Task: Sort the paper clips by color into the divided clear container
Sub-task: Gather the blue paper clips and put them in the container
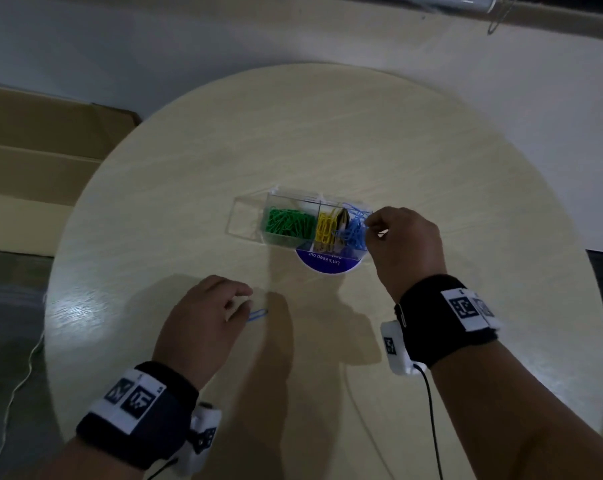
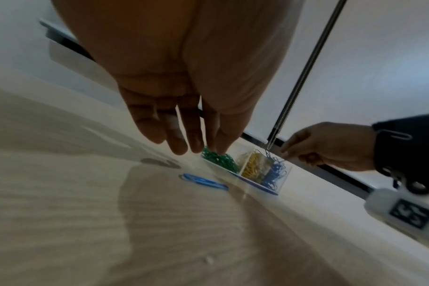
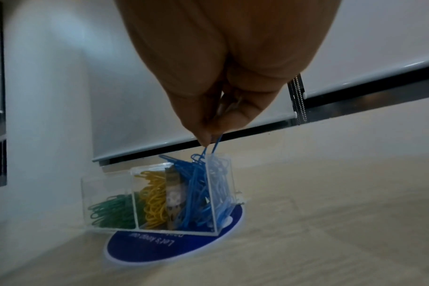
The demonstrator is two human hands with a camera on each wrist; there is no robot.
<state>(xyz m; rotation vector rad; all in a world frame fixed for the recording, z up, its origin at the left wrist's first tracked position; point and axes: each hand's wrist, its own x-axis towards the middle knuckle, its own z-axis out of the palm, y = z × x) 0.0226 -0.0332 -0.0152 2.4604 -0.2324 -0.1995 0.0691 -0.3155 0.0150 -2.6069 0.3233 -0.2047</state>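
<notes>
A clear divided container stands mid-table on the round pale table. It holds green clips on the left, yellow clips in the middle and blue clips on the right. My right hand pinches one blue clip just above the blue pile, at the container's right wall. A single blue clip lies loose on the table. My left hand hovers over that loose clip with its fingers straight and holding nothing.
A round blue sticker with white lettering lies under the container's near side. Flat cardboard boxes lie beyond the table's left edge. A black cable runs from my right wrist camera.
</notes>
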